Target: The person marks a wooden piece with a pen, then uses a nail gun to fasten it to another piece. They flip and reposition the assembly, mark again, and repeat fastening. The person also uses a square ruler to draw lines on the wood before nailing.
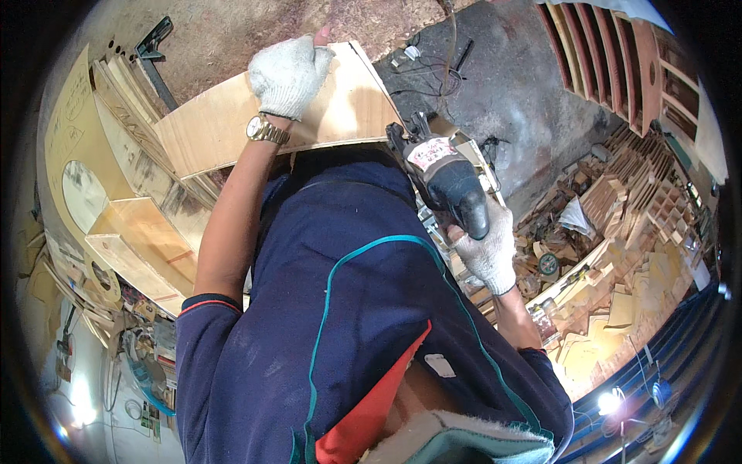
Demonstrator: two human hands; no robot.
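In a white knit glove, my left hand [288,76] grips a pale plywood piece [209,127] at its far edge, thumb pointing out to the right. The plywood lies across the front of my lap. My gloved right hand [491,251] is closed round a black and grey nail gun [448,174] with a label on its body. Its nose sits at the plywood's right end; whether it touches the wood I cannot tell. The glove and tool body hide most of the handle.
Further wooden panels [147,232] lean at my left, beside a black clamp-like tool [154,58]. Cables [448,73] lie on the grey floor ahead. Slatted wooden frames [610,62] stand far right, above a heap of wood offcuts [618,224]. A lit lamp [610,402] is at lower right.
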